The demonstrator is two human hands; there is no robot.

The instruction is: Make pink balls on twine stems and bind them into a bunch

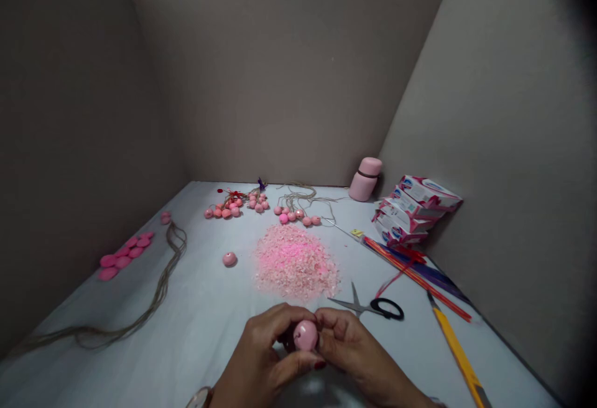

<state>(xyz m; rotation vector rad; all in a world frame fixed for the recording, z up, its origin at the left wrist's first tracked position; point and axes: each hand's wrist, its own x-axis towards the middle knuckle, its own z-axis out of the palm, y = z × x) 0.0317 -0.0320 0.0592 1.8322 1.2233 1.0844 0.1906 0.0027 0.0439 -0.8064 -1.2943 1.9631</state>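
Near the front edge of the view, a smooth pink ball (306, 335) with a small dark mark on its side is held between both hands. The fingers and thumb of my left hand (275, 343) curl around its left side and below it. My right hand (342, 339) closes on the ball's right side, fingertips pinched near its edge. What lies behind the ball is hidden by the fingers. Just beyond the hands spreads a heap of pink shavings (298, 265). Scissors (368, 305) with black handles lie spread apart beside my right hand.
A loose pink ball (229, 259), flat pink discs (124, 255) and a twine bundle (163, 290) lie leftward. Ball clusters with strings (296, 214) sit at the back. Rightward are a pink flask (366, 179), boxes (413, 209), ribbons (420, 277) and a yellow cutter (457, 349).
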